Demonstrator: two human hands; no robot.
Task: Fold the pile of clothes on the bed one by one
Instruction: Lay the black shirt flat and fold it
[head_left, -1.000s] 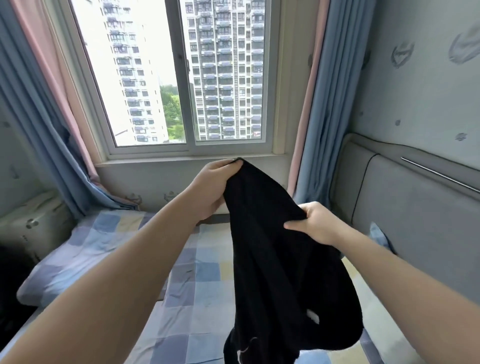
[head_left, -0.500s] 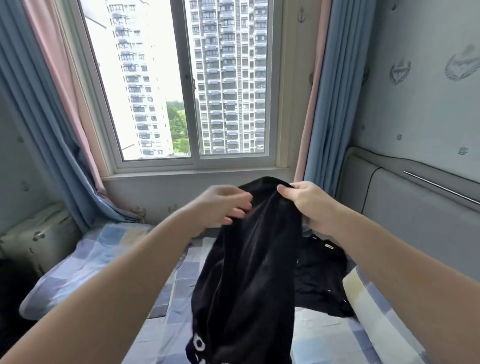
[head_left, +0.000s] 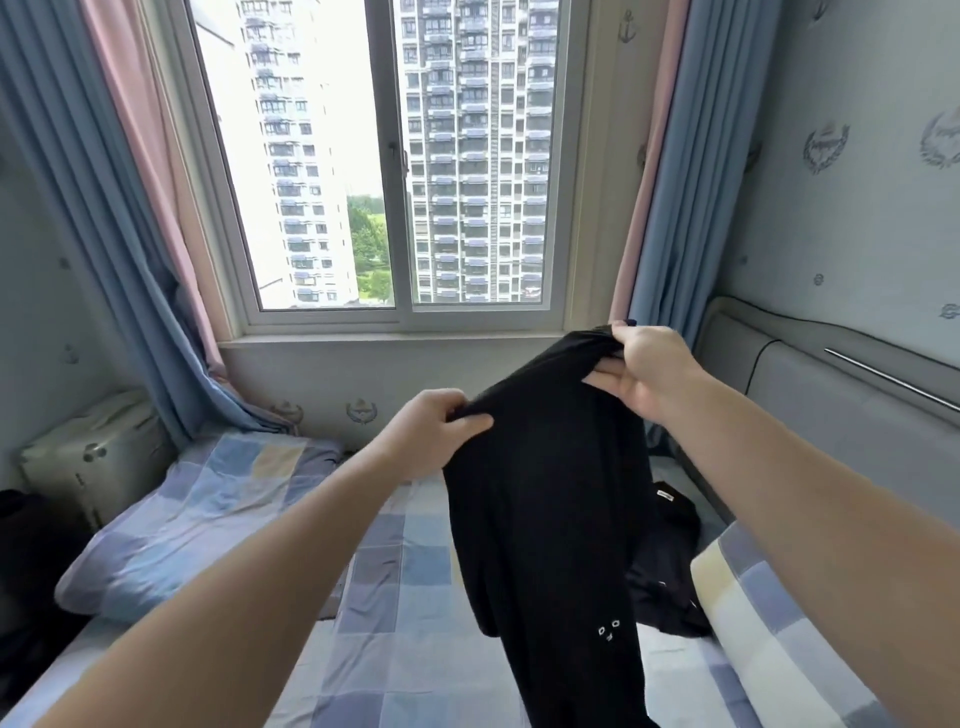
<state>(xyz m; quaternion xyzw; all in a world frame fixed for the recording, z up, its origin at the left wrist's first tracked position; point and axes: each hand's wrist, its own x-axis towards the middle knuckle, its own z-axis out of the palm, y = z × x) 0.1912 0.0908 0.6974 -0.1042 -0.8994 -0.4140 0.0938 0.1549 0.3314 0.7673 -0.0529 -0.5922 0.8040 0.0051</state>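
A black garment (head_left: 550, 519) with a small white print near its lower part hangs in the air above the bed (head_left: 395, 613). My left hand (head_left: 431, 431) pinches its top edge on the left. Higher and to the right, my right hand (head_left: 644, 364) grips the bunched top edge. The cloth stretches at a slant between the two hands and drops out of view at the bottom. Behind it, a dark pile of clothes (head_left: 670, 566) with a white label lies on the checked sheet near the headboard.
A checked pillow (head_left: 769, 623) lies at the right beside the padded headboard (head_left: 841, 426). A folded checked quilt (head_left: 208, 499) sits at the left. A pale suitcase (head_left: 88, 457) stands by the blue curtain. The window is straight ahead.
The hands have drawn apart along the garment's top edge: the right hand rose to the right, the left dropped lower. The garment now hangs spread, and the view has tilted down.
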